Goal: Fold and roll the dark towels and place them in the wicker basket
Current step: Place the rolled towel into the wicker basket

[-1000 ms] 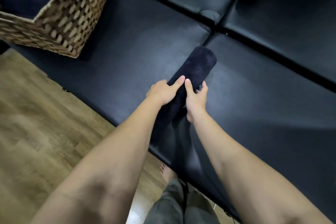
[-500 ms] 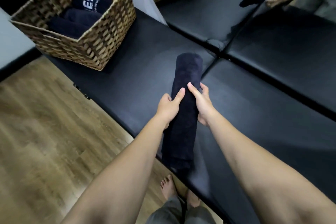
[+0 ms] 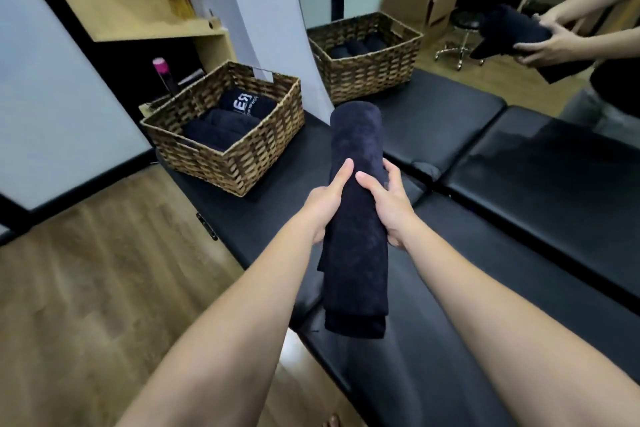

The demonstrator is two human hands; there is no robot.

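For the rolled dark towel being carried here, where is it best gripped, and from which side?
Around the middle of the rolled dark towel, one of the hands on each side, as the left hand and right hand do now: it is a long soft cylinder whose loose layered end hangs nearest the person.

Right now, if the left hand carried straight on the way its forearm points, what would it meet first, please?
Probably nothing soon: the left hand, gripping the rolled dark towel, points up-frame past the nearer wicker basket towards the farther wicker basket. That basket looks first in line, though depth is unclear.
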